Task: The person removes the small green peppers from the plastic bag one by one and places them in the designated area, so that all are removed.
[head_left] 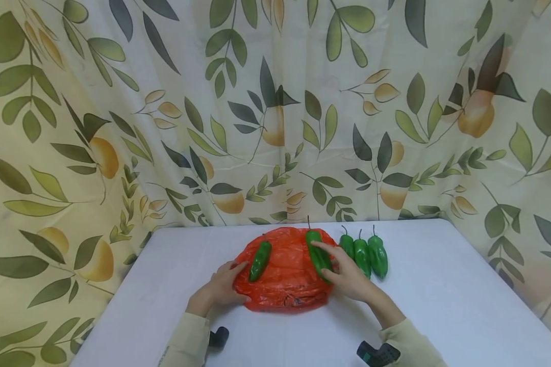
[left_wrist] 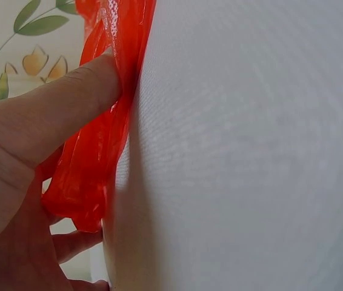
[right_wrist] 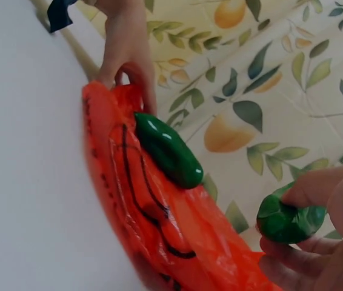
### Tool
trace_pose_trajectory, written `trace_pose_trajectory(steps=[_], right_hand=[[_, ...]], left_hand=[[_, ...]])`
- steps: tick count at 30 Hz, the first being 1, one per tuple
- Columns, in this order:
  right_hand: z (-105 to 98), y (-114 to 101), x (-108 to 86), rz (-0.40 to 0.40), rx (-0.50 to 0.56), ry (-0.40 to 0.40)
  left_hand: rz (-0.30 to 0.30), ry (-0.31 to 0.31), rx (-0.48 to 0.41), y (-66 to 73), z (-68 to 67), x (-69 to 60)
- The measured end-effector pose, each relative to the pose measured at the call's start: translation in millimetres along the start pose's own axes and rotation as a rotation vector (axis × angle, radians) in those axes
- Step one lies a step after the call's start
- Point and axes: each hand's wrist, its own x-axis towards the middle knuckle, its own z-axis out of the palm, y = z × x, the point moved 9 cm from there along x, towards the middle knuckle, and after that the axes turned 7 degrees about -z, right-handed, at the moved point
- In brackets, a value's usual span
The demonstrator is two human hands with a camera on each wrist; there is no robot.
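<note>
A red plastic bag (head_left: 286,265) lies on the white table, one green pepper (head_left: 259,261) resting on its left part. My left hand (head_left: 225,285) grips the bag's left edge; in the left wrist view the thumb presses on the red plastic (left_wrist: 93,163). Over the bag's right side, my right hand (head_left: 349,275) holds a second green pepper (head_left: 318,250) between thumb and fingers. In the right wrist view that held pepper (right_wrist: 289,218) shows end-on, and the other pepper (right_wrist: 168,150) lies on the bag.
Several green peppers (head_left: 377,255) lie side by side on the white table (head_left: 441,300), just right of the bag. Behind the table hangs a curtain (head_left: 275,117) printed with leaves and fruit.
</note>
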Motion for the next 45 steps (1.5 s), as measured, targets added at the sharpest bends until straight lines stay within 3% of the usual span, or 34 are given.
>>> trace_pose_trajectory(steps=[26,35,45], right_hand=[[-65.5,19.0,-8.2,0.047,-0.154,0.107],[-85.1,32.1,-13.3,0.124,-0.262,0.127],[-102.5,50.2,-20.0,0.233,-0.278,0.132]], left_hand=[[0.022,0.013,0.008,2.3,-2.5,-2.5],[0.018,0.007,-0.001,3.1,-2.7,-2.8],[0.012,0.010,0.002,2.5,-2.9,-3.3]])
